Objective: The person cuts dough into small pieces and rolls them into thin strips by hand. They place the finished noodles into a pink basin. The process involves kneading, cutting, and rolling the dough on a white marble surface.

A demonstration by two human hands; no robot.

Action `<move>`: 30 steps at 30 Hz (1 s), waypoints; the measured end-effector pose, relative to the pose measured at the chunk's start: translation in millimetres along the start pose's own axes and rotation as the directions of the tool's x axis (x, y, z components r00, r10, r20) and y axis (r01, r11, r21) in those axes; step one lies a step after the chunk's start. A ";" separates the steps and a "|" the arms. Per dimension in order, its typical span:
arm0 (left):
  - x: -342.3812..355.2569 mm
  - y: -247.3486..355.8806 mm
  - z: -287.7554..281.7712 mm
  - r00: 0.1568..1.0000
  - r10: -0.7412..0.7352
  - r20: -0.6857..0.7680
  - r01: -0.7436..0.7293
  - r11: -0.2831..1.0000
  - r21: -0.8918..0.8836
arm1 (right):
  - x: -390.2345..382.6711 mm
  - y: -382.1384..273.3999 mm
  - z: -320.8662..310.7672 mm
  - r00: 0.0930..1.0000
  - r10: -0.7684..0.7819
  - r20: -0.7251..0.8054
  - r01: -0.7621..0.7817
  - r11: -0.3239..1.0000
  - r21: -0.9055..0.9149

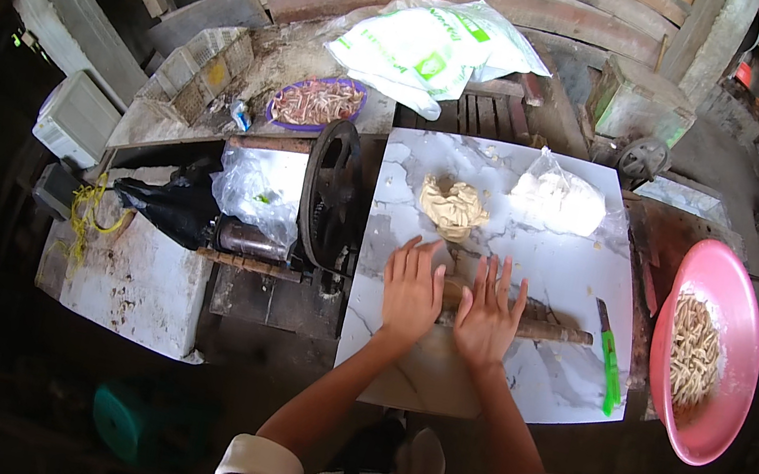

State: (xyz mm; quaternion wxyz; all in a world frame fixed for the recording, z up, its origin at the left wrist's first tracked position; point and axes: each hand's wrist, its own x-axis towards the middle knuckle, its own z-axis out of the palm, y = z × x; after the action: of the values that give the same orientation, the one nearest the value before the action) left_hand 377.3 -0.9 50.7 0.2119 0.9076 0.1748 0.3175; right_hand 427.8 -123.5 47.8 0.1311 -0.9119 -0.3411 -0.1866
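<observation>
Both my hands lie palm down near the front of a marble-patterned board (407,166). The fingers of my left hand (411,291) are stretched forward over the left part of a wooden rolling pin. My right hand (490,316) presses flat on the same rolling pin (557,333), whose bare end sticks out to the right. Under and in front of the pin, a beige sheet of dough (425,372) spreads toward the board's near edge. Beyond my fingers sits a crumpled lump of dough (453,211). A knife with a green handle (610,374) rests to the right.
A clear plastic bag of white powder (559,200) sits at the board's far right. Beside the board stands a pink basin (743,352) holding small pale strips. Left are a machine with a dark wheel (330,193) and a purple-rimmed tray (361,97). A white sack (403,48) lies behind.
</observation>
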 end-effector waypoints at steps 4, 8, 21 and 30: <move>48.7 -6.2 22.0 0.996 -0.063 -0.070 0.060 0.998 -0.035 | 54.2 14.3 20.4 0.995 0.076 -0.070 -0.071 0.995 0.072; 54.3 -7.0 22.2 0.959 -0.280 -0.037 0.280 0.960 -0.014 | 61.8 12.3 19.8 0.992 0.092 -0.088 -0.089 0.995 0.035; 40.5 -5.5 12.2 0.981 -0.170 -0.095 0.167 0.985 -0.044 | 51.9 7.3 11.2 0.995 0.045 -0.090 -0.044 0.999 0.012; 8.9 -6.7 16.9 0.983 -0.177 0.054 0.169 0.978 0.121 | 27.6 5.0 16.9 0.998 -0.016 -0.061 0.017 1.000 0.015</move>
State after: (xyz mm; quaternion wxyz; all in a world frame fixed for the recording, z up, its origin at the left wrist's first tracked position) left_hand 393.7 4.2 39.8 0.1914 0.9094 0.2644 0.2579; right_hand 454.7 -105.1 43.9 0.1470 -0.9020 -0.3460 -0.2125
